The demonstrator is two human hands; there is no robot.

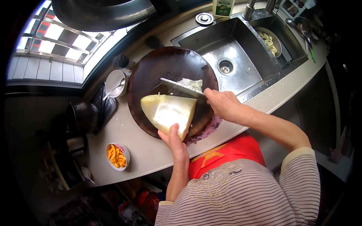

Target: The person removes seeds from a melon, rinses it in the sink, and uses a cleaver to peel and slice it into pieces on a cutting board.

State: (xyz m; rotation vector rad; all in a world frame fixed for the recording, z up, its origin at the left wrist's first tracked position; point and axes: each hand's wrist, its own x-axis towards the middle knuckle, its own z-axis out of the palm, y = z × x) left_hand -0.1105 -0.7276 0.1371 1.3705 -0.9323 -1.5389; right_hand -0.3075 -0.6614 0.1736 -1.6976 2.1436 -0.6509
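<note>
A large pale wedge of melon or gourd (166, 109) rests on the round dark cutting board (151, 67). My left hand (175, 141) grips its lower edge, thumb on the pale inner face. In my right hand (222, 104) is a knife (181, 87), its blade pointing left across the board just above the wedge. Beside the blade lies a small pale piece of peel or flesh (194, 83). The knife's handle is hidden in my right fist.
A steel sink (260, 56) lies at the upper right, with a bowl of pale slices (279, 45) in its smaller basin. Left of the board stands a white bowl with a spoon (113, 81). A bowl of orange pieces (126, 160) sits lower left. A wok (102, 17) hangs above.
</note>
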